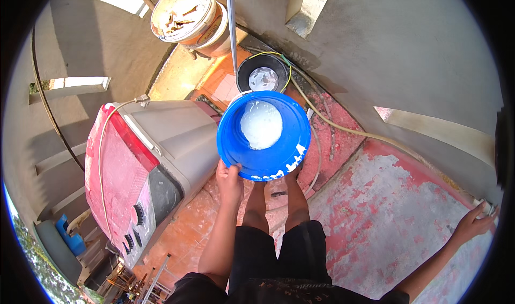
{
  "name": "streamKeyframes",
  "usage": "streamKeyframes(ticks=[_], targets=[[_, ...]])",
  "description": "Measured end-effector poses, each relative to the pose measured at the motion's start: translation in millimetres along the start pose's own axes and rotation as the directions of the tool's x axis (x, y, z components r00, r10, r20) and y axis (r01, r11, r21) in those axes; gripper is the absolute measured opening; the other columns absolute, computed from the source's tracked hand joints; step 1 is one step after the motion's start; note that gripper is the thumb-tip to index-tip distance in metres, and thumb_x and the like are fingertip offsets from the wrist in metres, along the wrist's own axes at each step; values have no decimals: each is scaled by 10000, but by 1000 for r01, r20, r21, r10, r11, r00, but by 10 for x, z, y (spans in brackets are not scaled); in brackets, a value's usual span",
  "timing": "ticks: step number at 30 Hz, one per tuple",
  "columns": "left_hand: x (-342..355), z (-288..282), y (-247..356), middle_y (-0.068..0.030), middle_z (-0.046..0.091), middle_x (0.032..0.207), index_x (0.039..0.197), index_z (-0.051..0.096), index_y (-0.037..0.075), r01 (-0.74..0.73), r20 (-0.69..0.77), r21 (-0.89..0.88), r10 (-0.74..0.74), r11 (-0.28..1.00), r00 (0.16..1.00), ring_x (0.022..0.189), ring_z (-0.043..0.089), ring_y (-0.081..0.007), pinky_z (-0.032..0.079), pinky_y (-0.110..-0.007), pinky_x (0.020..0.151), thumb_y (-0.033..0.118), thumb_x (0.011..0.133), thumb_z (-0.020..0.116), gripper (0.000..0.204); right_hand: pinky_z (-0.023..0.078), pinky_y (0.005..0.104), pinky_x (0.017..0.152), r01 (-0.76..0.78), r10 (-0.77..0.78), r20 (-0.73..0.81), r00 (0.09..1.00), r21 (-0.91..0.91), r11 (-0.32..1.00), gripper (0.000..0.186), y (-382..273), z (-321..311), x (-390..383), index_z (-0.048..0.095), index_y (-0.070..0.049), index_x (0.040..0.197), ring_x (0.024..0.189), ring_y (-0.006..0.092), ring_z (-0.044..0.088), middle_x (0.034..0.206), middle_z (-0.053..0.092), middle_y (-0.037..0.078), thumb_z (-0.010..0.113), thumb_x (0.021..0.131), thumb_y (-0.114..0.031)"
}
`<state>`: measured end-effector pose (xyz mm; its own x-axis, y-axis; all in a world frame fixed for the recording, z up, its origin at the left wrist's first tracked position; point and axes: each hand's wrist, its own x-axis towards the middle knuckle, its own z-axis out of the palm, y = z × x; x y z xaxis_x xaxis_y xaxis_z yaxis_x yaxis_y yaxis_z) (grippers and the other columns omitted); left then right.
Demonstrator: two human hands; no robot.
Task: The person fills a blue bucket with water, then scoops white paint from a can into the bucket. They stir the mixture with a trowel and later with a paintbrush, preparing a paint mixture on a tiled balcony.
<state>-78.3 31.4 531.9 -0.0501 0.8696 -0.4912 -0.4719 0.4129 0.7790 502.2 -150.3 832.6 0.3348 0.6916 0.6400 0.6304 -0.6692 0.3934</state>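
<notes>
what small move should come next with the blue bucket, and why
Probably bring the right hand over to steady the right side of the blue bucket: only the left hand visibly grips it, by the near rim, with white material inside, while the right is away at a pale wall fitting.

the bucket [229, 135] is blue, its contents [262, 126] white, the slab [381, 218] mottled pink and grey.

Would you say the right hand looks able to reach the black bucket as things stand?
Probably not: the right hand is at the far right, at a whitish object, while the black bucket stands ahead, partly hidden by the blue basin in the left hand.
</notes>
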Motion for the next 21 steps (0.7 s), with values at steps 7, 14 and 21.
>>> streamKeyframes(ticks=[7,14,21], targets=[[-380,145,316,-39,664,1079,1163,600,14,21,-29,9,-21,1000,999,938,617,-97,505,-271,882,-59,911,516,275,431,436,1102,-141,106,276,955,111,984,442,388,-282,312,563,-19,1406,1334,380,530,1446,564,204,507,1080,-313],[-775,234,653,-17,654,1002,1074,605,33,23,-28,-3,-23,1000,999,870,603,-84,500,-257,820,-39,904,534,198,470,450,1036,187,-111,-192,975,445,876,302,538,-24,320,675,-50,1225,1277,334,577,1291,665,137,519,1077,-261],[-1017,369,800,-17,660,1012,1124,618,42,33,-16,5,-32,999,999,876,615,-93,521,-273,829,-36,915,525,242,442,457,902,-145,149,-78,986,55,988,252,163,363,388,732,-97,1052,1038,290,617,1059,718,27,587,1024,-302]])
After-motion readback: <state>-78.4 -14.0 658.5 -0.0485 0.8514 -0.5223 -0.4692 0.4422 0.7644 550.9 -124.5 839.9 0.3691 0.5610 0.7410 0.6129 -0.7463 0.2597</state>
